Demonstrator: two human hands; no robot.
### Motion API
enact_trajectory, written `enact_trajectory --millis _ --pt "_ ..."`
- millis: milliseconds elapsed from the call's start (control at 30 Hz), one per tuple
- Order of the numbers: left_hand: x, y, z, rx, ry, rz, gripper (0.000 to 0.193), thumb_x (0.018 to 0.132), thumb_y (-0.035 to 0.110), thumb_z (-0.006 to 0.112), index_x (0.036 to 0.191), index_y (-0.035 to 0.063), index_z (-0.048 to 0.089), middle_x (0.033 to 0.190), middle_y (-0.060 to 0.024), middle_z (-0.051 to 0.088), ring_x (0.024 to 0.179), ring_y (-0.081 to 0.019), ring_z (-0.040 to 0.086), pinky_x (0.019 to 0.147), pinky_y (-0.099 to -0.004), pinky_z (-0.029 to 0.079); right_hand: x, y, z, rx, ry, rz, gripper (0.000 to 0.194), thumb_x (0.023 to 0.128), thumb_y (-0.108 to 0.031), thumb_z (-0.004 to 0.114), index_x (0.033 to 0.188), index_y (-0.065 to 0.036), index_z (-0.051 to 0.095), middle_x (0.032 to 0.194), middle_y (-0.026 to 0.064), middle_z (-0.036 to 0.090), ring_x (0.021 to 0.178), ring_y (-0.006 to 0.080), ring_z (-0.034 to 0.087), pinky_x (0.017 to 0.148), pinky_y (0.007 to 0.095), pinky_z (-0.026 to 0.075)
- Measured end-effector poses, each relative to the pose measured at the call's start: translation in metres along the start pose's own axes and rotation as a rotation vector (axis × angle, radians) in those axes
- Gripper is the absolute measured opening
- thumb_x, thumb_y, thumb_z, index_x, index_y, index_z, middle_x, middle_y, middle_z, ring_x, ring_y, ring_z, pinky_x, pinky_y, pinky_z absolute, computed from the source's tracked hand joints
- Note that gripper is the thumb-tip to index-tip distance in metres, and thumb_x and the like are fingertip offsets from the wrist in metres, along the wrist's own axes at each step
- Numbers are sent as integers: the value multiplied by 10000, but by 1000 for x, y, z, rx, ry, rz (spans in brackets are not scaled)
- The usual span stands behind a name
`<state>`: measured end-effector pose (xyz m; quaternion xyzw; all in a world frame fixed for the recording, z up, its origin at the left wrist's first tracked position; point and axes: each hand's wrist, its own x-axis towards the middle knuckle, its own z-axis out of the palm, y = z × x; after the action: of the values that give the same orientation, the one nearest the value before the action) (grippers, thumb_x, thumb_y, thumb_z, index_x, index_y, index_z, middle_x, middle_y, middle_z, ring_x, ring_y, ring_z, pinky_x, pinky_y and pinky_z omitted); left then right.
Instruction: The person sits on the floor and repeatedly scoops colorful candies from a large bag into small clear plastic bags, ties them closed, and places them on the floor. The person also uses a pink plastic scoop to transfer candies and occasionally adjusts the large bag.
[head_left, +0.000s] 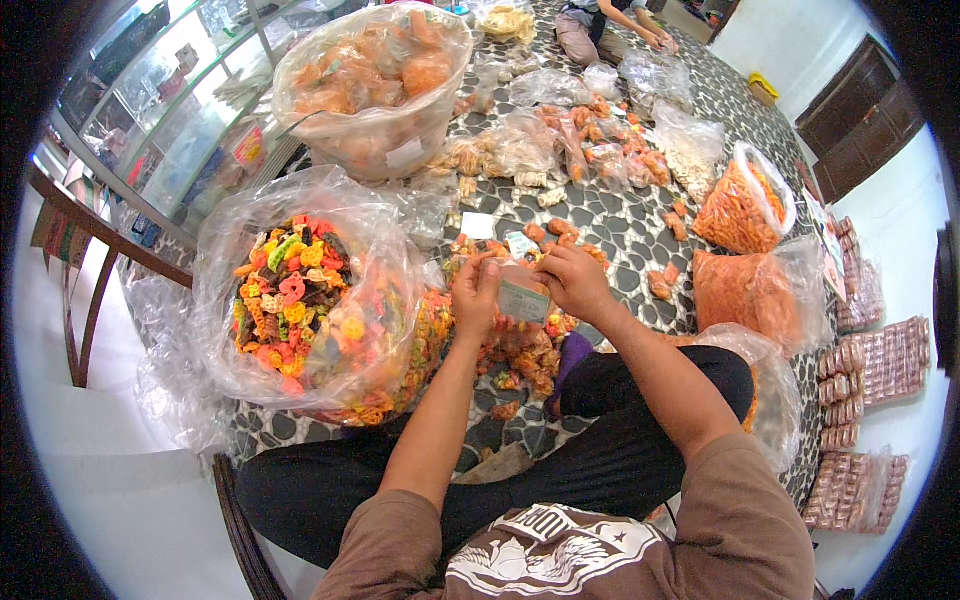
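Note:
Between my two hands hangs a small clear plastic bag (523, 298) with a printed label in it. My left hand (478, 289) pinches its left upper edge, and my right hand (574, 274) grips its right upper corner. Small filled packets (536, 360) lie in a pile on the floor just below the bag, with more orange packets (559, 229) beyond my hands. At the left stands a large open plastic sack of colourful snack pieces (296, 292). A white paper square (478, 225) lies beyond my left hand.
A large sack of orange packets (375, 82) stands at the back left beside a glass display case (180, 112). Bags of orange snacks (739, 214) line the right side, near stacked packs (892, 360). Another person (600, 30) kneels at the back. Filled bags (525, 142) cover the floor ahead.

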<state>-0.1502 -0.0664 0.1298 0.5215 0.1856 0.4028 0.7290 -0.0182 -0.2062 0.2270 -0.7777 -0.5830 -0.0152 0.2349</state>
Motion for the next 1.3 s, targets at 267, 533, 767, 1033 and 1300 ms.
enact_trajectory --millis 267,533,767,1033,1300 --pt "-6 4 -7 125 -272 11 352 889 189 813 1164 4 697 1097 -59 718 1034 -177 676 936 -338 535 12 -13 -10 -44 -69 -1 204 823 -206 765 943 -90 646 993 68 660 1095 332 620 879 450 528" --pt "-6 -7 -10 115 -129 -257 273 905 111 782 1148 10 709 1051 -57 744 1010 -156 685 895 -330 544 4 -10 -2 -8 -266 182 259 821 -184 743 1056 -84 704 1029 159 674 1081 366 639 838 501 539" --pt "-13 -24 -26 254 -287 -143 319 885 129 795 1172 16 713 960 -70 752 899 -179 701 817 -346 555 17 14 0 68 -353 287 219 818 -144 706 1032 -97 730 1146 174 687 1055 377 657 839 489 536" --pt "9 -38 -38 279 -194 -208 239 915 171 774 1043 -29 742 938 -66 749 839 -128 680 770 -292 541 2 25 32 301 -191 184 561 753 -316 859 1203 -29 686 1058 170 716 1033 338 684 937 406 520" --pt "0 -43 -51 34 74 -434 438 966 269 722 1294 -4 625 1176 -80 696 976 -155 664 841 -307 530 16 37 108 981 51 857 146 983 -161 639 1006 -18 660 829 78 680 602 155 636 510 317 527"
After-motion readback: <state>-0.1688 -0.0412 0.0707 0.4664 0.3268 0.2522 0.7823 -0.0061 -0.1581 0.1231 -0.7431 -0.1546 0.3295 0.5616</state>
